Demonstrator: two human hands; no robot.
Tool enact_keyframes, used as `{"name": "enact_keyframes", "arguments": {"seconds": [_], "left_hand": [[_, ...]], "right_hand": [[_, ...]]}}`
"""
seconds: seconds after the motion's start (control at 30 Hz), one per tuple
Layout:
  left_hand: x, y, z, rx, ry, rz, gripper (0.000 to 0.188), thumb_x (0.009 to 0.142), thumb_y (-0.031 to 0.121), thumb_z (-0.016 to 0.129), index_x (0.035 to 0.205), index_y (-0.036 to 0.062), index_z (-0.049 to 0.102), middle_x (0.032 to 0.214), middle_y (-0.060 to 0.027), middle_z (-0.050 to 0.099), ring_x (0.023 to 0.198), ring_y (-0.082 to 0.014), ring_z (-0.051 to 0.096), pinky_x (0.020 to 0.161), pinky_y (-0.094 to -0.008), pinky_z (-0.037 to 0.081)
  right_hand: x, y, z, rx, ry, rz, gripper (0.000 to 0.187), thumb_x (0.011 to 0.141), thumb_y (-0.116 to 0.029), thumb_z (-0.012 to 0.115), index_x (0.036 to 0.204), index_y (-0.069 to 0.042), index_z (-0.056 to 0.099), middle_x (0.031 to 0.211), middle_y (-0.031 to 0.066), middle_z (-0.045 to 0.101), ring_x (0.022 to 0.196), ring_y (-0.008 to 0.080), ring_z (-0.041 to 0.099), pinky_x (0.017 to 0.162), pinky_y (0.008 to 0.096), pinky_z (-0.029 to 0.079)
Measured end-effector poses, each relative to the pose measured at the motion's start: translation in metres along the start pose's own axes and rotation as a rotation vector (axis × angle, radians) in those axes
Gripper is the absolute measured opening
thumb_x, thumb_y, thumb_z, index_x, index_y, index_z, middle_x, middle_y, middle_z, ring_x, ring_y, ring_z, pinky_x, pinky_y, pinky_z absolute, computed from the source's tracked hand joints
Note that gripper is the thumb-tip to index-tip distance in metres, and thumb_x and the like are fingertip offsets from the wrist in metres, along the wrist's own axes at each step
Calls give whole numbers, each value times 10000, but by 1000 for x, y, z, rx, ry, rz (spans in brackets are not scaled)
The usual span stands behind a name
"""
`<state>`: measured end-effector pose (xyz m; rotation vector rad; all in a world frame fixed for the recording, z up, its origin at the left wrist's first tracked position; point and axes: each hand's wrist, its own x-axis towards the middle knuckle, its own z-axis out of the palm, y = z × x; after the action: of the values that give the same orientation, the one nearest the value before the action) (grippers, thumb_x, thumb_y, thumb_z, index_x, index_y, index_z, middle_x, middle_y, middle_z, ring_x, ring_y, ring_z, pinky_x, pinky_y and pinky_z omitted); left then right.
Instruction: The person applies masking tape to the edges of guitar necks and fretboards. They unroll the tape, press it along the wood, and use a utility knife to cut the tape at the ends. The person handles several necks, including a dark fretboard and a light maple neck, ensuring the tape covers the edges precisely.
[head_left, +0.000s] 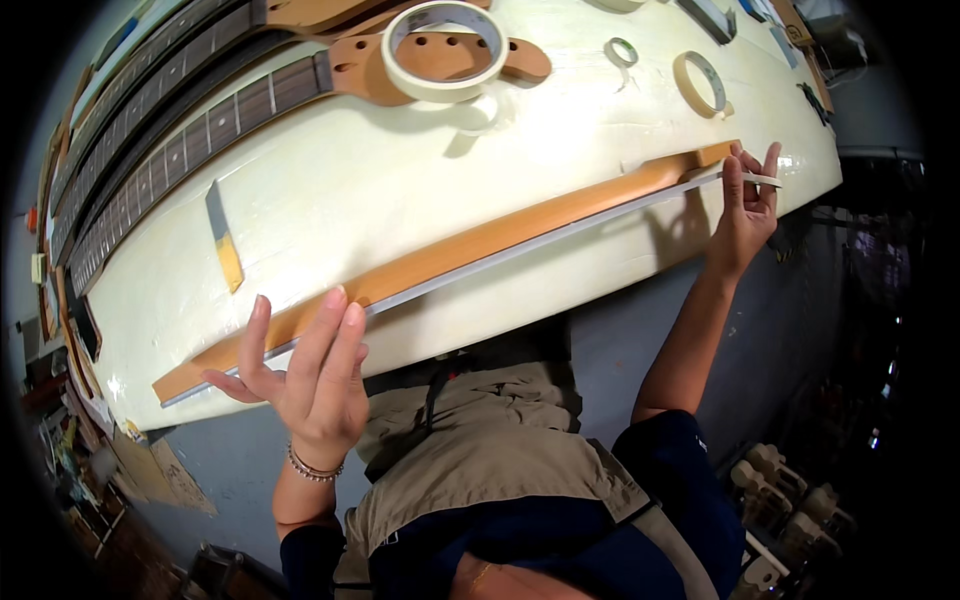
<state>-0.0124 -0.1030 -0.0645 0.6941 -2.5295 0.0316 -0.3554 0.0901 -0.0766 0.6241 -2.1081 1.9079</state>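
Long smooth wooden strip (450, 255), perhaps taped.

Bright, even overhead light on the pale workbench (330, 190), with mild glare lower left. Soft shadows fall under the tape roll (445, 50) and right hand (745, 205). Fisheye bending curves edges; corners are black, dim surroundings slightly blurred.

dark navy short sleeves, a khaki apron with a dark strap, a beaded bracelet (314, 468) (above the apron, left wrist).
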Motion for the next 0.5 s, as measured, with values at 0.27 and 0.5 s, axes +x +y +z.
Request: {"name": "enact_keyframes", "arguments": {"seconds": [0.27,0.5], "left_hand": [[36,54,16,-29,-47,55,227,818,189,609,1030,179,691,1065,84,653,1182,-258,457,1035,-548,-173],[65,92,41,-44,40,169,244,808,196,619,1043,218,679,1080,82,642,1146,-228,498,1023,-592,-151]], "right_hand": [[-2,-8,5,5,4,26,702,791,17,677,1374,49,287,1023,58,547,1037,162,560,873,254,474],[-3,-5,5,22,22,42,757,765,-30,721,1379,42,284,1032,58,520,1041,175,553,901,275,458]]}}
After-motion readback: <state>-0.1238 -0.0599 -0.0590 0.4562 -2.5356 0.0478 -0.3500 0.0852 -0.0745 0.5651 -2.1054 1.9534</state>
